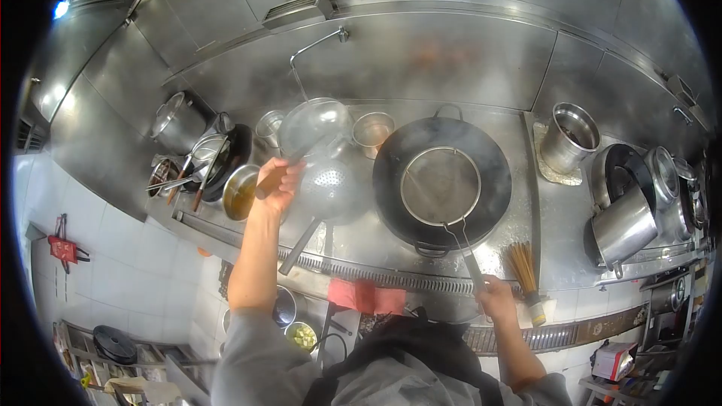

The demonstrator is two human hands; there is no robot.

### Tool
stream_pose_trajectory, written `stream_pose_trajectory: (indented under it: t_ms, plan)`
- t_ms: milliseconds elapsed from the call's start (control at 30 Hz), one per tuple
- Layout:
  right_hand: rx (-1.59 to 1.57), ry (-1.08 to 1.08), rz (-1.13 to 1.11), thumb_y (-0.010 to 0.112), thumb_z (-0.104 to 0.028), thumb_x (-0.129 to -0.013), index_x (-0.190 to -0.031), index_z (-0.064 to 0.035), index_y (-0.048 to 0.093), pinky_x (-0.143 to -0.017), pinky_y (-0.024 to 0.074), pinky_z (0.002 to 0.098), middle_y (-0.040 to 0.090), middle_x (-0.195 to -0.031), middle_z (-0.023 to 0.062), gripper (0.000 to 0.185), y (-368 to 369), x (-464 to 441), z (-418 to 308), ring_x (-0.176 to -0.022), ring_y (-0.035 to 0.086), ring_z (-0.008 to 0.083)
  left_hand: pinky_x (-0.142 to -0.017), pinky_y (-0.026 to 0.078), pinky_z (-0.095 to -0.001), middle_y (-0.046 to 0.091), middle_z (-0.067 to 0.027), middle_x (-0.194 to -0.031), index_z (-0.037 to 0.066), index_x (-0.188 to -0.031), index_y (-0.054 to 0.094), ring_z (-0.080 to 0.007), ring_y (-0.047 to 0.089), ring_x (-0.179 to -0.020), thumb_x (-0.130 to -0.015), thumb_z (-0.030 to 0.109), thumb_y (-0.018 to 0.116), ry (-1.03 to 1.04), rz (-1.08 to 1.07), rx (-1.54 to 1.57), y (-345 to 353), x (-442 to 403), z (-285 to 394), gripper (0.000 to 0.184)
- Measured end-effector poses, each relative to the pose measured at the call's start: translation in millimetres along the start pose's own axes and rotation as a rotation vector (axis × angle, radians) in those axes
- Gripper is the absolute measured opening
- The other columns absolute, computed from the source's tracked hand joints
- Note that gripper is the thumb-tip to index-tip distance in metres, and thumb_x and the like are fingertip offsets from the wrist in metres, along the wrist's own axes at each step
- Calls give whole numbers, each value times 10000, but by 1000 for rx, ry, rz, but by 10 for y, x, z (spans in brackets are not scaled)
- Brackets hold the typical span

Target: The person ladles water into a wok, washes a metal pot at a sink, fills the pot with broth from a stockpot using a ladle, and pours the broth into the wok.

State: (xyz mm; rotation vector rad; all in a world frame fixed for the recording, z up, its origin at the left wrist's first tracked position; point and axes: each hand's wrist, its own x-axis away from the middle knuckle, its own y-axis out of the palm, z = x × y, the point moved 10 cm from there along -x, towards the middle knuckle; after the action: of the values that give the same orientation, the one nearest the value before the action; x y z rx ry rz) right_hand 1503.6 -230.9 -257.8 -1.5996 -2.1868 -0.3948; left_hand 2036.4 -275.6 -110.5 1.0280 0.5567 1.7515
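Note:
My left hand (278, 182) is closed round the handle of a large, shiny round metal scoop (314, 122), raised over the counter below the faucet. Under it lies a perforated skimmer (328, 189), its dark handle pointing toward me. My right hand (498, 299) grips the long handle of a wire-mesh strainer (441, 185). The strainer's round rim is over the inside of a big black wok (490, 152). Steam hazes the wok, so its contents do not show clearly. A bamboo brush (523, 267) lies just right of my right hand.
Small metal pots (373, 131) stand behind, below a faucet (316, 43). A bowl of yellowish liquid (241, 192) and stacked pans (230, 152) are at left. A tall pot (570, 140) and tilted pots (624, 227) occupy the right. Red cloths (367, 296) hang at the front edge.

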Motion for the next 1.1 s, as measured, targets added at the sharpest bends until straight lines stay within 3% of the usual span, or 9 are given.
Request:
stream_pose_trajectory:
  t_ms: [367, 433, 633, 700, 733, 800, 833, 967, 1100]
  plan:
    - [-74, -42, -127, 650, 14, -809, -1192, 76, 564, -379, 351, 264, 577, -621, 57, 397, 241, -149, -53, -410, 484, 116, -348, 336, -196, 490, -55, -698, -138, -1206, 500, -100, 437, -458, -836, 162, 516, -250, -127, -219, 451, 841, -863, 477]
    - [-93, -40, -122, 651, 13, -807, -1162, 52, 588, -392, 356, 259, 585, -636, 51, 362, 213, -106, -17, -433, 494, 109, -313, 359, -236, 489, -50, -648, -146, -1225, 486, -121, 461, -440, -823, 139, 530, -211, -83, -523, 450, 863, -952, 495]
    - [-120, -2, -97, 649, 27, -810, -1194, 92, 549, -368, 350, 263, 583, -633, 60, 403, 126, 9, 76, -398, 478, 113, -490, 376, -215, 524, -32, -666, -104, -1240, 520, -104, 497, -532, -704, 33, 584, -54, 18, -957, 530, 988, -917, 558]
    - [-112, 3, -87, 649, 27, -810, -1197, 91, 547, -367, 352, 263, 585, -636, 59, 405, 107, 7, 145, -397, 480, 113, -650, 467, -261, 644, -103, -859, -73, -1231, 573, -164, 608, -723, -685, 24, 616, 97, -10, -1322, 569, 964, -748, 556]
    - [-126, -1, -82, 650, 26, -809, -1192, 88, 553, -365, 351, 262, 586, -637, 58, 399, 105, -1, 170, -397, 484, 113, -650, 467, -261, 644, -103, -859, -73, -1231, 573, -164, 608, -723, -685, 24, 616, 100, -10, -1320, 525, 925, -705, 556]
    - [-143, -10, -76, 651, 25, -808, -1186, 86, 559, -363, 350, 261, 587, -639, 57, 394, 117, -18, 159, -396, 487, 113, -798, 505, -316, 693, -162, -981, -78, -1282, 553, -234, 666, -880, -678, 21, 616, 306, 71, -1324, 452, 786, -398, 615]
    - [-158, -17, -67, 653, 24, -807, -1180, 85, 566, -360, 347, 258, 586, -633, 54, 388, 127, -11, 132, -393, 486, 111, -798, 505, -316, 693, -162, -981, -78, -1282, 553, -234, 666, -880, -678, 21, 616, 308, 68, -1326, 285, 607, -291, 615]
    - [-165, -28, -38, 650, 27, -806, -1167, 80, 583, -352, 336, 246, 579, -612, 42, 371, 160, 74, -43, -380, 477, 105, -901, 508, -363, 700, -221, -1034, -39, -1222, 609, -336, 669, -1014, -654, 120, 658, 551, 447, -1871, 189, 108, 405, 592]
    - [-100, -34, -5, 647, 23, -798, -1176, 48, 608, -366, 338, 251, 585, -626, 35, 381, 142, 135, -182, -406, 484, 99, -847, 527, -380, 687, -255, -1011, -20, -1028, 692, -363, 673, -974, -636, 174, 660, 379, 732, -2013, -387, -700, 793, 439]
